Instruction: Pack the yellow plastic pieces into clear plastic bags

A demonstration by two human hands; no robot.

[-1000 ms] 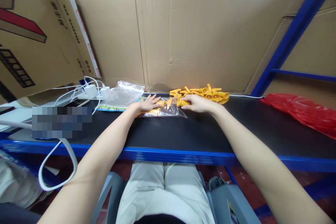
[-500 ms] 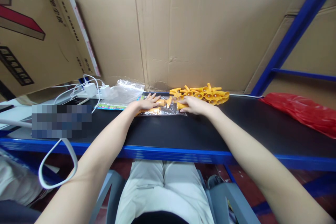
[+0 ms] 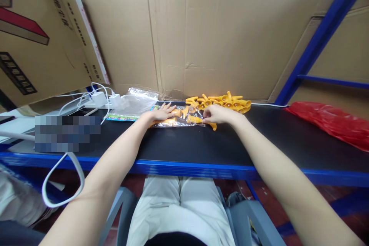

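My left hand lies flat with spread fingers on a clear plastic bag that has a colourful printed strip. Inside the bag are several yellow funnel-shaped plastic pieces. At the bag's right end my right hand is closed, thumb and fingers pinched at the film's edge. One yellow piece sticks out just below the right fingers, partly hidden by them. Behind the right hand lies a pile of similar yellow pieces, each with a flared cup and a thin stem.
Another clear bag lies flat at the back left, beside white chargers and cables. A red plastic bag rests at the right. Cardboard walls the back of the black tabletop. A white cable loop hangs near my left forearm.
My right hand has shifted slightly right and its fingers have drawn together at the bag's end. A yellow piece now shows below it. My left hand has stayed in place.
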